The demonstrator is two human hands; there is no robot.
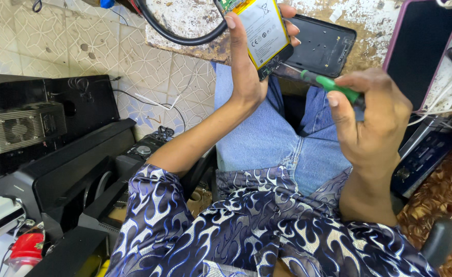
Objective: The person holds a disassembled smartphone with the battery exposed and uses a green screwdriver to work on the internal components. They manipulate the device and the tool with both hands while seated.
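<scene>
My left hand (246, 66) grips an opened phone (263, 36), back cover off, so its white and yellow battery shows. My right hand (375, 115) holds a green-handled screwdriver (331, 83). The screwdriver's thin shaft points left and its tip touches the lower edge of the phone. A detached black back cover (323, 46) lies on the worn bench just behind the phone.
A second phone in a pink case (423, 48) leans at the upper right with white cables beside it. A black cable (180, 36) loops on the bench. Black speaker boxes and audio gear (56, 149) crowd the left, and a black device (423, 156) sits at the right.
</scene>
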